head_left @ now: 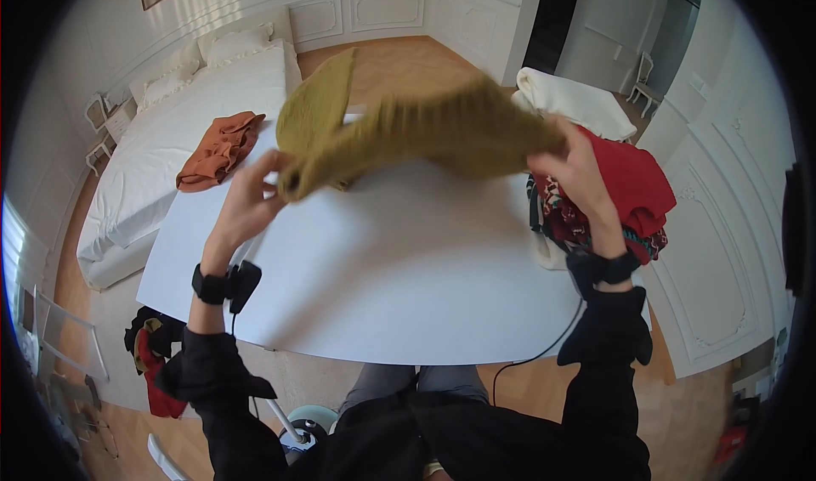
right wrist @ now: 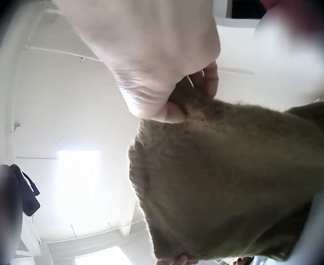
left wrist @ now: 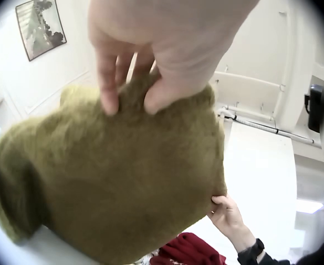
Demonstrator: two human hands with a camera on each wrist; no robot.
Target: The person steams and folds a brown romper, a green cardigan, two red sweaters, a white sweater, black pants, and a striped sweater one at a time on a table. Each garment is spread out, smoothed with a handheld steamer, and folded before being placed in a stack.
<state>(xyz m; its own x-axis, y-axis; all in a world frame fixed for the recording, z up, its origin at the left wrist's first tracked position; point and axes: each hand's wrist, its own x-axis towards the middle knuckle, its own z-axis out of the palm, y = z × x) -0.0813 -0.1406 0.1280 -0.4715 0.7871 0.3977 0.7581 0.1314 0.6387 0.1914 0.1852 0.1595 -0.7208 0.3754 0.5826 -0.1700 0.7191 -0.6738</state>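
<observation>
An olive-green knit sweater (head_left: 425, 128) hangs stretched between both hands above the white table, blurred in the head view. My left hand (head_left: 253, 202) pinches one end of it, thumb against fingers. At the other end, my right hand (head_left: 574, 171) grips a corner. In the left wrist view the fuzzy cloth (left wrist: 123, 176) drops in a broad sheet below the left hand (left wrist: 167, 61). The right wrist view has the right hand (right wrist: 156, 66) pinching the edge of the sweater (right wrist: 223, 176). A loose part of it sticks up at the far left.
The white table (head_left: 399, 294) spans the front. An orange-brown garment (head_left: 219, 151) lies at its left edge. At right stand a red folded garment (head_left: 629, 179) on patterned clothes and a white folded cloth (head_left: 574, 103). Dark and red clothes (head_left: 157, 358) lie low at left, near a bed (head_left: 204, 116).
</observation>
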